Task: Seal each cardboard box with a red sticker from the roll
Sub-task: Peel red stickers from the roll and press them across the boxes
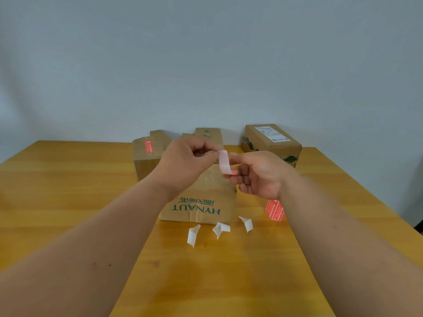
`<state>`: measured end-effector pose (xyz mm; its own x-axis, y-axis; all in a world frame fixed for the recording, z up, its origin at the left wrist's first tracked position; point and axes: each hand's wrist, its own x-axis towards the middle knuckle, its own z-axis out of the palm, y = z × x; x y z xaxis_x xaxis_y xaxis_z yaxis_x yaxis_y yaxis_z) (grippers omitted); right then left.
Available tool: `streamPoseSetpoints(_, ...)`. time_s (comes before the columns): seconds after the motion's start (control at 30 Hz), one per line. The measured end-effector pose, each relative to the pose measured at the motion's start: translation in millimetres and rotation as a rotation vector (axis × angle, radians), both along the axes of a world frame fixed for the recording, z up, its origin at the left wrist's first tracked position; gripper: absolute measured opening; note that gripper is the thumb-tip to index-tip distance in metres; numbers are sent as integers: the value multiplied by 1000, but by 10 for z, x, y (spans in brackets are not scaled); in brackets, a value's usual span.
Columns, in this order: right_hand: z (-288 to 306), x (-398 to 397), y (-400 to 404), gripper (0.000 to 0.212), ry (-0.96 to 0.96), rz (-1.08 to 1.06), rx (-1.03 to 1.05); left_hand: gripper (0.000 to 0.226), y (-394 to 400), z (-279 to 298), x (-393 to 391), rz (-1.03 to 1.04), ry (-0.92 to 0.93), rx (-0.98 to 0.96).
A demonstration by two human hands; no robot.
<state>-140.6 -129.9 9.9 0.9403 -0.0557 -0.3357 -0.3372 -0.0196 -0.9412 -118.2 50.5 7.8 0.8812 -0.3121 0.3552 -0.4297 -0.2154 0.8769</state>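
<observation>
Both bare forearms reach forward and converge, hands raised close together at mid-height: left hand (186,160) back toward the viewer, thumb and forefinger pinching the top of a sticker strip (223,161), right hand (256,173) palm half-up, fingertips pinching its lower end, remaining fingers loosely curled.

Red white-patterned sticker roll (274,210), yellow-brown table (68,191)

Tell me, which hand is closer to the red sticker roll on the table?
The right hand. It is just above the red sticker roll. The left hand is farther away, over the HYNAUT box.
</observation>
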Motion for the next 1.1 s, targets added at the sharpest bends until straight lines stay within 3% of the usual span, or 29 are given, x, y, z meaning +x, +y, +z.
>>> streamPoseSetpoints(0.23,15,76,-11,18,-218,-52,148,21,119,-32,85,-5,122,-96)
streamPoseSetpoints(0.47,-49,166,61,18,-506,-203,-174,36,131,-56,196,78,519,-297)
streamPoseSetpoints(0.53,-43,160,110,17,-579,-182,-268,46,103,-45,206,56,543,-233)
streamPoseSetpoints(0.6,-32,148,156,18,-621,-151,-319,35,86,-50,211,20,502,-171)
streamPoseSetpoints(0.7,-23,140,162,19,-635,-113,-333,11,115,-67,242,5,499,-183)
streamPoseSetpoints(0.93,-82,181,165,10,-498,-158,-306,9,127,-107,273,19,428,-126)
streamPoseSetpoints(1.1,-69,159,226,16,-401,18,-261,8,121,-105,298,14,386,-88)
